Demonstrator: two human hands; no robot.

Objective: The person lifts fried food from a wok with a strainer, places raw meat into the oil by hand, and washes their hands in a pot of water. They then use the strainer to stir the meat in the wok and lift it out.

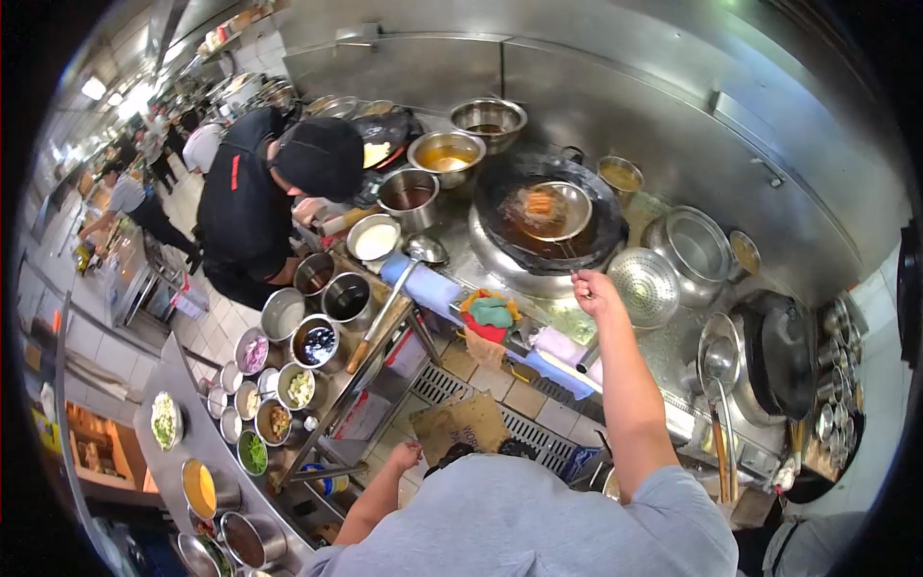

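Observation:
My right hand (598, 293) is closed around the handle of a round strainer (574, 213). The strainer is over the black wok (500, 207), which has dark liquid in it. A reddish-brown piece of food (541, 204) lies in the strainer's bowl. My left hand (406, 455) hangs low at my side with its fingers curled and nothing visible in them. A large perforated skimmer (642, 288) rests just right of my right hand.
A metal pot (694, 245) and a second wok (784, 356) are on the right, with a ladle (720, 363) beside it. Steel bowls of sauces and a prep counter (178, 385) with containers are on the left. A person in black (245, 207) bends over the stove nearby.

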